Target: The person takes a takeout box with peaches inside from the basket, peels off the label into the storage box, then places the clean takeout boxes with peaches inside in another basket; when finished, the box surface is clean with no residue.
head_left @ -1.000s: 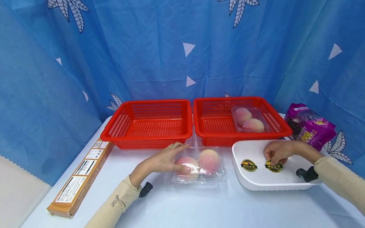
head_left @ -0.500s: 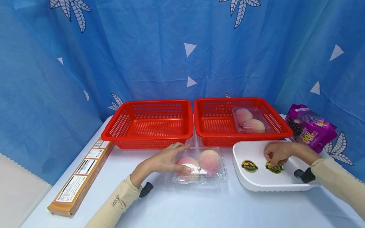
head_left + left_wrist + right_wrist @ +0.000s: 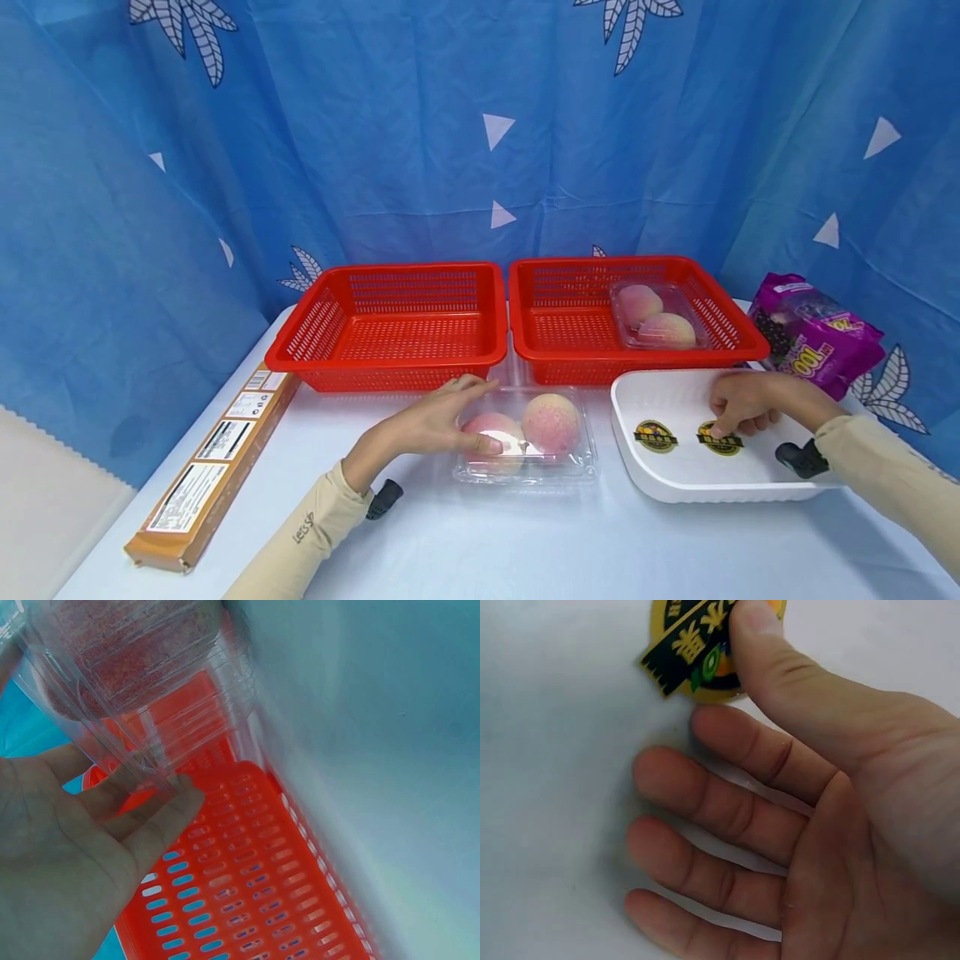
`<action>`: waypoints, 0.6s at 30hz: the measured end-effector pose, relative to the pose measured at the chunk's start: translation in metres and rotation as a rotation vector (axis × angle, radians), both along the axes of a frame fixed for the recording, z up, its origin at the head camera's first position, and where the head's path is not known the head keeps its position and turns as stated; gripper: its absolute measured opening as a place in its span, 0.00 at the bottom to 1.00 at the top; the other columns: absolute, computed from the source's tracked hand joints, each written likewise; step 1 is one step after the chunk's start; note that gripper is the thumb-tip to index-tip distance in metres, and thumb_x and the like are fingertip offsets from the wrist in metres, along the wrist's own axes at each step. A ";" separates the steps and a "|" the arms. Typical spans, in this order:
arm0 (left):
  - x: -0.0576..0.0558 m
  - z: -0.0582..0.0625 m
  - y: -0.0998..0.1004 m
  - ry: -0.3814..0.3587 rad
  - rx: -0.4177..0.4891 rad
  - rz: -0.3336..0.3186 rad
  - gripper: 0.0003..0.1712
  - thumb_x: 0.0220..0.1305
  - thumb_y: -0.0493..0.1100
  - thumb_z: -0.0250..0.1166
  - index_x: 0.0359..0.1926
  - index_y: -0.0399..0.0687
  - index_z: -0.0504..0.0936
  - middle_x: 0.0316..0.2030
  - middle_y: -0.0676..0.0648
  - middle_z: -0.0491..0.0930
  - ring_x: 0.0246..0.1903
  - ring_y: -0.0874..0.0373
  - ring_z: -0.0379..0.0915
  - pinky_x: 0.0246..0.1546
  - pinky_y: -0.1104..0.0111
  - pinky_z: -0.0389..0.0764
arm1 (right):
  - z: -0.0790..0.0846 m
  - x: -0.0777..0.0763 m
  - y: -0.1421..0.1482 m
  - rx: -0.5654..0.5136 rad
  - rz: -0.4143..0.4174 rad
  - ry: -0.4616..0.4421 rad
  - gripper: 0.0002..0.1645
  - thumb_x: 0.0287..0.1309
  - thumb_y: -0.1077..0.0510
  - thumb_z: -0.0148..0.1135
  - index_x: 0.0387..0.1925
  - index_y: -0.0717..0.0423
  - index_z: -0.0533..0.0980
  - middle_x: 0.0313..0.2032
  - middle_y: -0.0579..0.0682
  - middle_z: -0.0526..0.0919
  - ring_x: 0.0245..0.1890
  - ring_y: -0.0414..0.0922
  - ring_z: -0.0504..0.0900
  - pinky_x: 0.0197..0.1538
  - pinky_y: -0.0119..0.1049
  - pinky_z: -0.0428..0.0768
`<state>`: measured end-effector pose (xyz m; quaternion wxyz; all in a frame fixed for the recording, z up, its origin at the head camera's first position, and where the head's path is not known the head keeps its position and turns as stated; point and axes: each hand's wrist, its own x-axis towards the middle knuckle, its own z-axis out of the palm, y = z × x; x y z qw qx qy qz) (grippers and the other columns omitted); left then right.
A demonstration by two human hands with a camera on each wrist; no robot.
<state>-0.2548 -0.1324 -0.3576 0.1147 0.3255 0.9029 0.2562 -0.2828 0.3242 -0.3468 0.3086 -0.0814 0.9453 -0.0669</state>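
My left hand grips the left side of a clear plastic box, thumb over the near part and fingers toward the back. Two pink peaches sit inside it. In the left wrist view, the fingertips lie along the box's ridged side. Inside a white tray is my right hand, its thumb on a round black and gold fruit label. Its other fingers are loosely bent, apart from the label. A second such label lies to the left in the tray.
Two red baskets stand side by side at the back; the right one holds another box of peaches. A purple fruit bag leans at the far right. A long brown carton lies along the left. Behind hangs a blue curtain.
My right hand has shifted slightly right, its fingers drawing away from the label while the thumb stays on it. My left hand and the peach box have kept still.
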 end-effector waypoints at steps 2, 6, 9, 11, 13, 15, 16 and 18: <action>0.000 -0.001 -0.001 0.004 0.003 0.000 0.52 0.51 0.68 0.67 0.73 0.56 0.58 0.65 0.49 0.63 0.63 0.51 0.60 0.58 0.51 0.71 | -0.001 -0.001 0.001 0.000 -0.014 0.001 0.22 0.45 0.38 0.71 0.24 0.50 0.74 0.18 0.45 0.77 0.19 0.41 0.74 0.25 0.29 0.73; 0.000 -0.001 0.000 0.003 0.003 -0.004 0.53 0.51 0.68 0.67 0.73 0.55 0.58 0.65 0.49 0.63 0.63 0.52 0.60 0.58 0.52 0.71 | -0.004 -0.001 0.004 -0.008 -0.030 0.003 0.23 0.44 0.38 0.72 0.22 0.50 0.74 0.18 0.45 0.77 0.18 0.41 0.75 0.25 0.30 0.76; 0.001 0.001 0.000 -0.006 0.003 -0.002 0.53 0.51 0.68 0.67 0.73 0.55 0.58 0.65 0.48 0.63 0.63 0.52 0.60 0.58 0.52 0.70 | -0.006 -0.002 0.005 -0.010 -0.035 0.008 0.23 0.44 0.38 0.72 0.22 0.50 0.73 0.17 0.45 0.76 0.18 0.41 0.75 0.24 0.30 0.76; 0.001 0.001 0.000 -0.007 0.006 -0.002 0.53 0.51 0.68 0.67 0.73 0.55 0.58 0.66 0.48 0.63 0.63 0.52 0.59 0.58 0.51 0.70 | -0.007 -0.002 0.005 -0.012 -0.038 0.008 0.23 0.44 0.38 0.71 0.22 0.50 0.73 0.17 0.45 0.76 0.18 0.41 0.75 0.24 0.29 0.75; 0.001 0.002 0.000 -0.008 0.006 -0.001 0.53 0.51 0.67 0.67 0.73 0.55 0.58 0.66 0.47 0.62 0.63 0.52 0.59 0.58 0.51 0.70 | -0.008 -0.003 0.005 -0.015 -0.038 0.004 0.23 0.44 0.38 0.71 0.22 0.50 0.73 0.17 0.45 0.75 0.17 0.41 0.74 0.23 0.29 0.74; 0.001 0.002 0.000 -0.010 0.008 -0.002 0.53 0.51 0.67 0.67 0.73 0.55 0.58 0.66 0.47 0.62 0.63 0.52 0.59 0.59 0.51 0.70 | -0.008 -0.002 0.006 -0.020 -0.039 0.002 0.23 0.44 0.38 0.71 0.22 0.50 0.72 0.17 0.45 0.75 0.17 0.40 0.73 0.22 0.28 0.72; 0.001 0.002 0.000 -0.011 0.009 -0.001 0.52 0.51 0.67 0.67 0.73 0.55 0.58 0.66 0.47 0.62 0.63 0.51 0.59 0.59 0.51 0.70 | -0.009 -0.002 0.006 -0.023 -0.040 0.002 0.23 0.44 0.38 0.71 0.22 0.50 0.72 0.17 0.45 0.74 0.16 0.40 0.72 0.21 0.28 0.71; 0.002 0.002 0.000 -0.016 0.013 0.000 0.52 0.51 0.67 0.67 0.73 0.55 0.58 0.66 0.47 0.62 0.64 0.51 0.59 0.59 0.51 0.70 | -0.010 -0.002 0.006 -0.025 -0.043 0.003 0.24 0.44 0.38 0.71 0.22 0.50 0.72 0.16 0.45 0.74 0.16 0.40 0.71 0.21 0.27 0.70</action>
